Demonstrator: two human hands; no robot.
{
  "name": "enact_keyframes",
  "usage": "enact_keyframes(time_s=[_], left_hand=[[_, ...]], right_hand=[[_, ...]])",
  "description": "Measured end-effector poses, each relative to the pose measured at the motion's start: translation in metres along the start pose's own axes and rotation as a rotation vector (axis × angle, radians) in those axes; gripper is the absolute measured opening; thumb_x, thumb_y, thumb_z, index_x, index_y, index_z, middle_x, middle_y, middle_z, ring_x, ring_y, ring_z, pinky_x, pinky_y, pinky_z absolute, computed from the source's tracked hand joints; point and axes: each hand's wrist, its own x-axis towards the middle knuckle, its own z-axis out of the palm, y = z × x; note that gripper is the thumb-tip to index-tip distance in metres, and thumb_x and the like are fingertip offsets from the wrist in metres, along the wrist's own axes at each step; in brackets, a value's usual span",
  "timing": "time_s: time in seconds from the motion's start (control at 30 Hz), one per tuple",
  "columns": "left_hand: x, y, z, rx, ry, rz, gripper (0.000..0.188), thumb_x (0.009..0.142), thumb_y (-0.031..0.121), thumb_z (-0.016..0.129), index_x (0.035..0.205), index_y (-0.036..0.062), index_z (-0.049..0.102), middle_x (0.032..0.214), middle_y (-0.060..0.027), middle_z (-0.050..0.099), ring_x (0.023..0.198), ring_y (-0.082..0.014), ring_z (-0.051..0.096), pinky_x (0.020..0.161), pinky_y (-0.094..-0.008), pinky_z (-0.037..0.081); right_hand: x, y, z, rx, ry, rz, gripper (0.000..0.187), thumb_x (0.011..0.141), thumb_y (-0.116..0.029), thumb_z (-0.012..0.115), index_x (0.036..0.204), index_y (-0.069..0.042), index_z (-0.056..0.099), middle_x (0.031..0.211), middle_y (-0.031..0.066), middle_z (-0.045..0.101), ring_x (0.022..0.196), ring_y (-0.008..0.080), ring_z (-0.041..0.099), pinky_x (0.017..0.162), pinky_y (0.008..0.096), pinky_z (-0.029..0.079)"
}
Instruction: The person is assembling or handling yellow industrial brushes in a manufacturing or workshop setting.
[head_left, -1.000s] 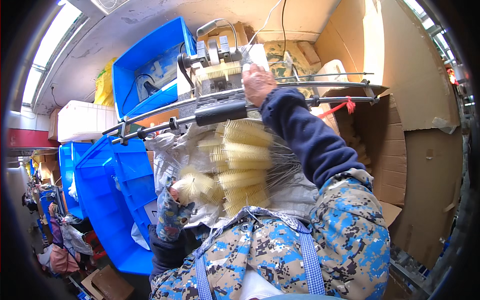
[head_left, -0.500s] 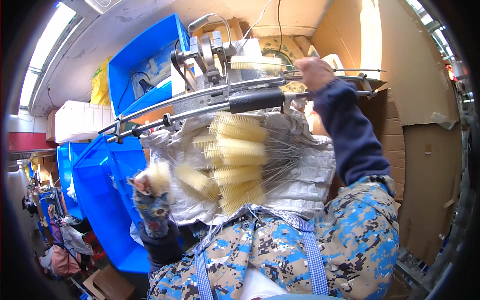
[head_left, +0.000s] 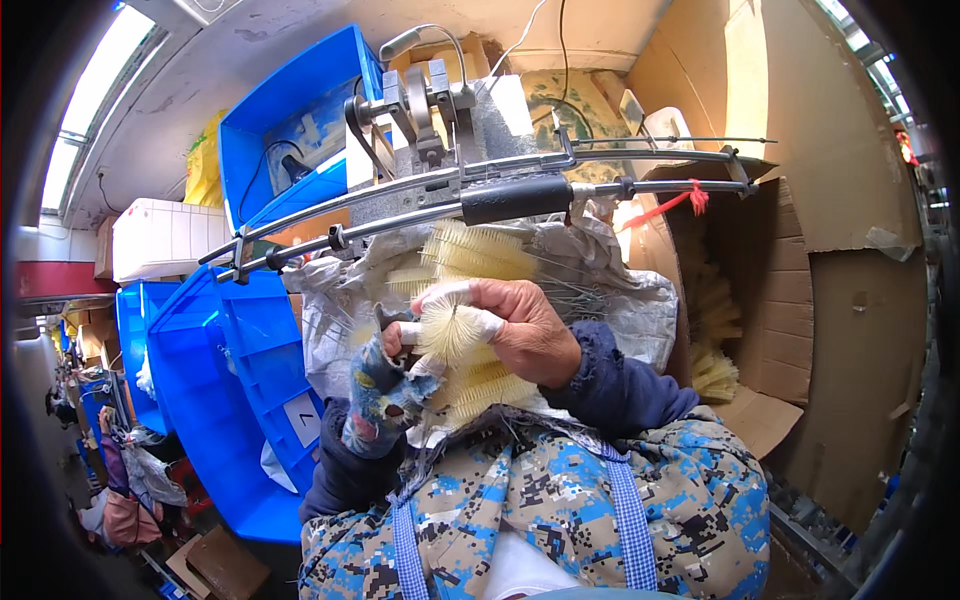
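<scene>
Over my lap, my left hand (head_left: 390, 370) and my right hand (head_left: 515, 330) meet at a cream round bristle brush (head_left: 452, 332), its bristle end facing up. A patterned denim cuff covers much of my left hand, whose fingers close on the brush's left side. White tape wraps fingers of my right hand, which pinch the brush from above and the right. Beneath them, a pile of similar brushes (head_left: 475, 250) with thin wire stems rests on a white woven sack (head_left: 640, 315). My hands hide part of the pile.
A metal machine with rails and a black roller (head_left: 515, 200) spans the area beyond the pile. Blue bins (head_left: 235, 400) stand at the left, another blue bin (head_left: 300, 60) behind. At the right, an open cardboard box (head_left: 790, 270) holds brushes, one blurred. A red tie (head_left: 697, 197) hangs on the rail.
My right hand has come back from the machine's rail to my left hand. The brush at the rail is gone from there. My left hand has moved right, and a blurred brush shows in the cardboard box.
</scene>
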Motion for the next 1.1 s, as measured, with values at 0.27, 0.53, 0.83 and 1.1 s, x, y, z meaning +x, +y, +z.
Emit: enact_keyframes(time_s=[0.27, 0.53, 0.83, 1.1], left_hand=[[0.01, -0.021, 0.001, -0.477, 0.124, -0.058, 0.021, 0.075, 0.011, 0.064, 0.091, 0.0049, 0.051, 0.083, 0.0003, 0.056, 0.075, -0.0076, 0.052, 0.068, -0.021, 0.042], [-0.004, -0.045, -0.055, 0.019, -0.033, -0.253, 0.041, 0.073, 0.016, 0.067, 0.107, 0.0024, 0.049, 0.099, -0.0117, 0.056, 0.087, -0.0199, 0.055, 0.073, -0.0311, 0.045], [-0.005, -0.114, -0.081, 1.524, -0.384, -0.095, 0.054, 0.063, 0.015, 0.065, 0.114, 0.0151, 0.048, 0.121, -0.0204, 0.044, 0.108, -0.0386, 0.045, 0.079, -0.0474, 0.044], [-0.034, -0.1, -0.112, 1.202, -0.102, 0.211, 0.067, 0.06, 0.019, 0.063, 0.122, 0.0027, 0.042, 0.115, -0.0205, 0.048, 0.101, -0.0386, 0.047, 0.088, -0.0481, 0.035]], right_hand=[[0.005, 0.014, 0.014, 0.117, -0.087, -0.09, 0.039, 0.083, -0.019, 0.056, 0.117, 0.0, 0.049, 0.115, 0.0069, 0.053, 0.111, 0.0176, 0.045, 0.098, 0.0324, 0.03], [0.014, -0.052, -0.016, -0.068, 0.245, -0.265, 0.024, 0.077, -0.009, 0.059, 0.099, 0.001, 0.053, 0.087, 0.0116, 0.06, 0.075, 0.0166, 0.059, 0.067, 0.0297, 0.05], [0.142, -0.052, -0.109, -2.418, 0.212, -0.118, 0.013, 0.076, -0.008, 0.049, 0.083, -0.006, 0.059, 0.086, 0.013, 0.059, 0.087, 0.0248, 0.056, 0.077, 0.0445, 0.036], [0.148, -0.047, -0.117, -2.432, 0.241, 0.09, 0.02, 0.078, -0.01, 0.048, 0.093, -0.007, 0.061, 0.094, 0.0128, 0.058, 0.093, 0.0239, 0.054, 0.079, 0.0455, 0.033]])
